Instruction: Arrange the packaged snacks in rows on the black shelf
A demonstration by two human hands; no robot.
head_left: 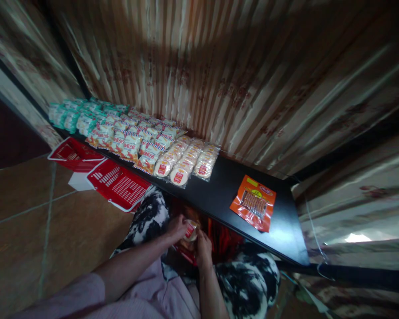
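Observation:
A round cracker packet (190,230) in clear wrapping with a red label is held low, between my knees and below the table's near edge. My left hand (177,229) grips its left side with fingers closed. On the opposite side, the fingers of my right hand (204,248) are closed at the packet's right edge. Similar cracker packets (181,173) lie overlapped in rows on the black table (216,190) above my hands. Under the hands is something red and shiny (219,239), mostly hidden in shadow.
White-and-orange snack bags (126,144) and teal packets (86,124) stand in rows toward the table's left end. An orange snack pouch (254,204) lies on the right part. Red baskets (121,184) sit on the floor at left. A pleated curtain (186,66) hangs behind the table.

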